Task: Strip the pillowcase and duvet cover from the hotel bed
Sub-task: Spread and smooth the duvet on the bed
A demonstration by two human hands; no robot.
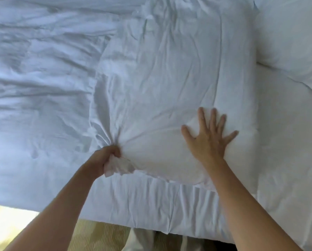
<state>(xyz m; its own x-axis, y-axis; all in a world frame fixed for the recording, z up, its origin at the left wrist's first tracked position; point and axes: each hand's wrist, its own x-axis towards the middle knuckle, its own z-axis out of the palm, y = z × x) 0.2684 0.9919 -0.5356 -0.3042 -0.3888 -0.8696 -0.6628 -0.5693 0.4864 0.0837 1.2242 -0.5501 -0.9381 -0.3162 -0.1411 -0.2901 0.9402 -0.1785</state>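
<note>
head cam | looks steeply down, close above bed | single view

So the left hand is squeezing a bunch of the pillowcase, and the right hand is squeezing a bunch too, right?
Not quite. The left hand does grip a bunch of the pillowcase, but the right hand isn't squeezing anything. The head view shows it lying flat on the pillow with its fingers spread.

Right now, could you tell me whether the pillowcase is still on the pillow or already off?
Still on. The pillowcase covers the pillow; the left hand only grips a bunched corner.
</note>
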